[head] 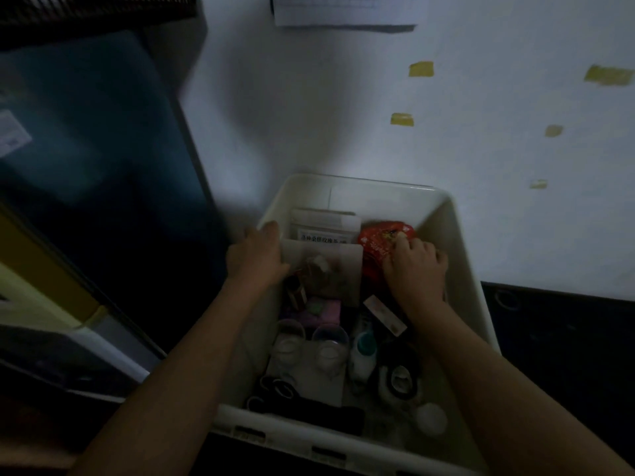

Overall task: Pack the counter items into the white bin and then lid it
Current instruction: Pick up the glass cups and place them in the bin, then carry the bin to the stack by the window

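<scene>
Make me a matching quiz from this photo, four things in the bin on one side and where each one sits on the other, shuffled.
Things:
1. red foil packet
2. two clear glass cups
3. white labelled pouch
4. white bottle with teal cap

Places:
A. upright against the far wall
B. under the right hand
C. just right of the cups
D. near left, side by side

Pairs: 1-B, 2-D, 3-A, 4-C

The right hand [414, 269] covers the lower part of the red packet [381, 240], so its grip there cannot be judged. The white bin [457, 255] loses its near right corner to the bottom edge, and a forearm hides its left wall. Print on the labelled pouch [324, 228] is too blurred to read.
</scene>
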Motion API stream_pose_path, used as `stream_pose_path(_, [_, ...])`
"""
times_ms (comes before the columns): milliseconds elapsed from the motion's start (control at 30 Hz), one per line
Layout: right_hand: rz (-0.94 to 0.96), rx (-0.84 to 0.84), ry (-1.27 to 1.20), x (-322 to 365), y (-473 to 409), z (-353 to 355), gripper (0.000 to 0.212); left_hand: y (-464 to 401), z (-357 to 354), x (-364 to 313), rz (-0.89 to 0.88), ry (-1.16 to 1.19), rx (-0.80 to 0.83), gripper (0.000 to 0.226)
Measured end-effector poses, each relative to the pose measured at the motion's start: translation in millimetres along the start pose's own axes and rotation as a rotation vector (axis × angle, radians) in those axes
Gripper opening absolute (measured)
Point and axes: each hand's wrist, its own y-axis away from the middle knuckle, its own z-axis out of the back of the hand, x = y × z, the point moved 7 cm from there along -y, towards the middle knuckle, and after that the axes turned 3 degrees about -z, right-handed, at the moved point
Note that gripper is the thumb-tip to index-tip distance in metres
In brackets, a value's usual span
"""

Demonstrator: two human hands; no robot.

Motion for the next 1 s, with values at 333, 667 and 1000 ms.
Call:
stream_pose_path(333, [-0.042,-0.002,-0.025,-39.8,1.2,17.0,0.026,33.4,-1.1,-25.9,0.029,-0.073,-0.032,0.070])
stream_pose_path(667, [0.000,-0.082,-0.082,-70.9,-2.6,44.5,0.030,66.9,-4.2,-49.1,0.128,0.002,-0.131,0.050])
stream_pose_path(1000, [-0.167,0.080,-0.166,-96.8,4.6,59.5,0.039,78.2,1.9,-40.3,0.385,0.317,-0.103,0.072])
